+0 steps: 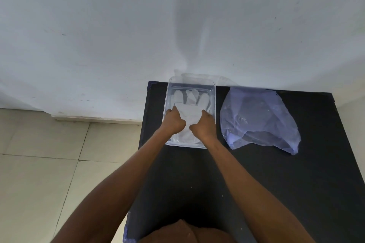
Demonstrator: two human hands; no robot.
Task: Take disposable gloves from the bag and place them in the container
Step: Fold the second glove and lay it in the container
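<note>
A clear plastic container (pixel 169 92) stands at the far left of the black table (pixel 276 183), against the wall. A translucent white disposable glove (pixel 189 102) lies flat inside it, fingers pointing away from me. Both hands rest in the container on the glove's lower half: my left hand (pixel 173 121) at its left side, my right hand (pixel 203 126) at its right side, fingers curled down onto the glove. The bluish see-through plastic bag (pixel 258 118) lies crumpled on the table to the right of the container.
A white wall rises directly behind the table. Tiled floor lies to the left, below the table's left edge (pixel 143 124). My brown clothing shows at the bottom of the view.
</note>
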